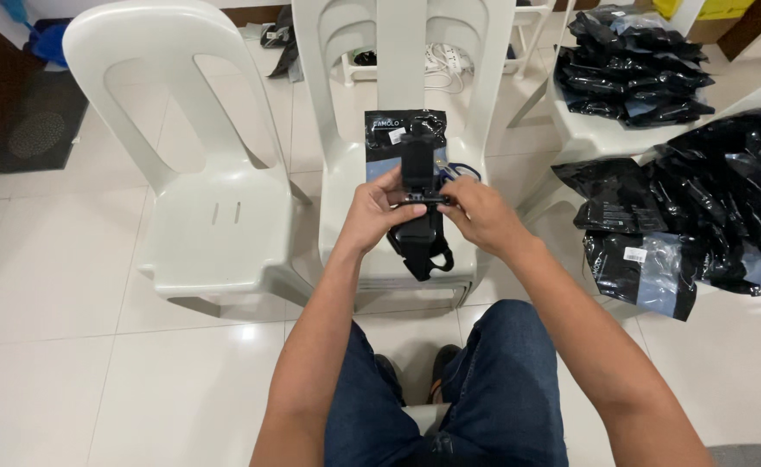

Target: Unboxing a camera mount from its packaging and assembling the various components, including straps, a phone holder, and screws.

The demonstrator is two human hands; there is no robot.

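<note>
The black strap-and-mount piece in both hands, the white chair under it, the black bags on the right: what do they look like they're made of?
Black strap-and-mount piece, held by left hand and right hand: seemingly matte hard plastic on top, with limp woven strap loops below. White moulded chair: smooth, slightly glossy plastic, formed in one piece. Pile of black bags: thin plastic film, crinkled and shiny.

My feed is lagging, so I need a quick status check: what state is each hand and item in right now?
left hand: gripping the black strap mount from the left
right hand: pinching the mount from the right
black strap mount: held upright over the chair, straps dangling
flat black packet: lying on the middle chair seat behind the mount
middle white chair: upright, holding the packet
left white chair: upright
black packets: piled loosely at right
</note>
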